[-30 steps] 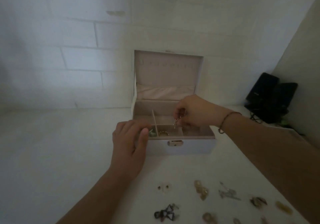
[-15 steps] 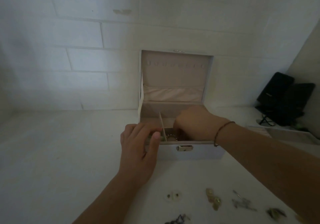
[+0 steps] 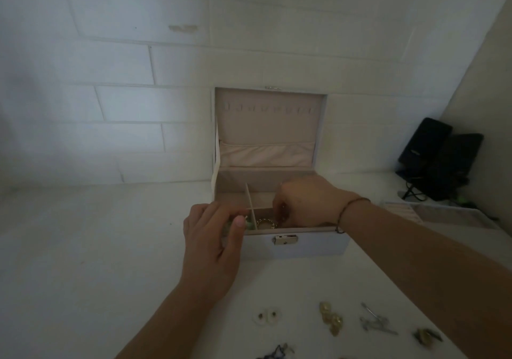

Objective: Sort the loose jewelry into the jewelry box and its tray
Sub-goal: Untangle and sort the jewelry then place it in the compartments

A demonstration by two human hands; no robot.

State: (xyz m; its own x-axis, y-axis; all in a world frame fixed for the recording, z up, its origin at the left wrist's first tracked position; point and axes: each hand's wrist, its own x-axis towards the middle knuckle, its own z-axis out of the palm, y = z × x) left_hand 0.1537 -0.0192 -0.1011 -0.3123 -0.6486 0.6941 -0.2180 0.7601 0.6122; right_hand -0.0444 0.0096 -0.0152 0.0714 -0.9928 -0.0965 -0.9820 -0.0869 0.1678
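The pale jewelry box [image 3: 310, 243] stands open on the white table, its lid [image 3: 270, 126] upright against the wall. A gold bracelet [image 3: 266, 223] lies in the front middle compartment, and something green [image 3: 250, 224] lies left of the divider. My left hand [image 3: 213, 245] rests over the box's front left corner, fingers on the rim and thumb on the front face. My right hand [image 3: 302, 203] reaches into the middle compartment with its fingertips curled together, pinching a small jewelry piece beside the bracelet. Most of that piece is hidden by the fingers.
Loose jewelry lies along the near edge: white earrings [image 3: 266, 317], gold pieces [image 3: 329, 317], silver pieces [image 3: 376, 324], a green-gold piece [image 3: 426, 336] and a dark piece [image 3: 277, 351]. A tray [image 3: 401, 211] sits right of the box. Black devices [image 3: 440, 159] with cables stand in the far right corner.
My right hand has lowered with the small piece from above the box into the middle compartment. My left hand has stayed on the front left corner. The view has tilted upward.
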